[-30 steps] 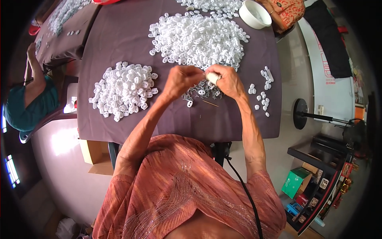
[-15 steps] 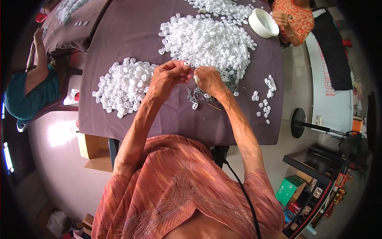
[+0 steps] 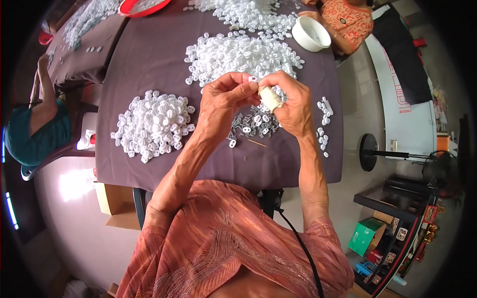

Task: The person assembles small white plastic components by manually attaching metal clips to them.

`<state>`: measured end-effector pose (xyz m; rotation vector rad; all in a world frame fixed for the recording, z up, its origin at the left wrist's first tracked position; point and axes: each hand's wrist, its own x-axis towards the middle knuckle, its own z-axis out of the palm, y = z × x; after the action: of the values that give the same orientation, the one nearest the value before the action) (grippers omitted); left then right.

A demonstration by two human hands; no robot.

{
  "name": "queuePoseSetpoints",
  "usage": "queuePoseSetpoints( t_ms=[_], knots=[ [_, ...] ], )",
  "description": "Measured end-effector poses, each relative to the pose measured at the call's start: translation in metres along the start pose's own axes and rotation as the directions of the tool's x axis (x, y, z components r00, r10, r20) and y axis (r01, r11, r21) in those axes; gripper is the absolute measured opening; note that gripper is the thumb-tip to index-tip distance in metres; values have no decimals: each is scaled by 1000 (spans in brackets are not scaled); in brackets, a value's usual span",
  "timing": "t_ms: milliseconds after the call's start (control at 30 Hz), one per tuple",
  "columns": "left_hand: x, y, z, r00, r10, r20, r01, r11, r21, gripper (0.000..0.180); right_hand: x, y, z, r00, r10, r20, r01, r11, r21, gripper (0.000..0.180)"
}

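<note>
White plastic two-holed ovals [image 3: 153, 124] lie heaped left of the left hand [image 3: 218, 102], whose fingertips pinch one small white oval piece [image 3: 252, 79]. Slim grey pins [image 3: 240, 120] lie scattered nearby. The right hand [image 3: 296, 103], cream wrap [image 3: 271, 99] about one finger, curls in close, its grip unclear. Apparently one piece is being worked; the next move calls for steady fingertips.

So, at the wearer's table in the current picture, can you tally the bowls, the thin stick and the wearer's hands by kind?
White bowl: 1
Red basin, cut off by the top edge: 1
Thin tan stick: 1
Hands, left hand and right hand: 2
Total: 5

The white pieces overlap too much to count.
</note>
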<state>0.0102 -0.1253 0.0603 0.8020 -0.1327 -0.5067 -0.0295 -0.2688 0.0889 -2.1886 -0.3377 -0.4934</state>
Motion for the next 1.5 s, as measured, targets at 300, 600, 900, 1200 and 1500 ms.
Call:
queuePoseSetpoints(
  t_ms=[300, 600, 900, 1200, 1500],
  knots=[
    [-9, 10, 36, 996, -59, 66, 72, 975, -208, 16, 2, -18, -17, 963, 45, -267, 77, 900, 428, 10],
    [-21, 12, 44, 999, -20, 39, 24, 994, -106, 15, 3, -21, -13, 957, 15, -288, 116, 895, 431, 5],
    [-22, 11, 42, 1000, -13, 22, 16, 993, -119, 15, 3, -21, -9, 955, 16, -297, 116, 899, 422, 5],
    [-22, 11, 42, 1000, 0, 13, 2, 996, -92, 16, 1, -19, -7, 955, 28, -295, 109, 893, 438, 5],
    [-21, 12, 40, 1000, 6, -3, -6, 996, -94, 15, 3, -21, -7, 962, -29, -270, 119, 939, 323, 7]
  ],
)
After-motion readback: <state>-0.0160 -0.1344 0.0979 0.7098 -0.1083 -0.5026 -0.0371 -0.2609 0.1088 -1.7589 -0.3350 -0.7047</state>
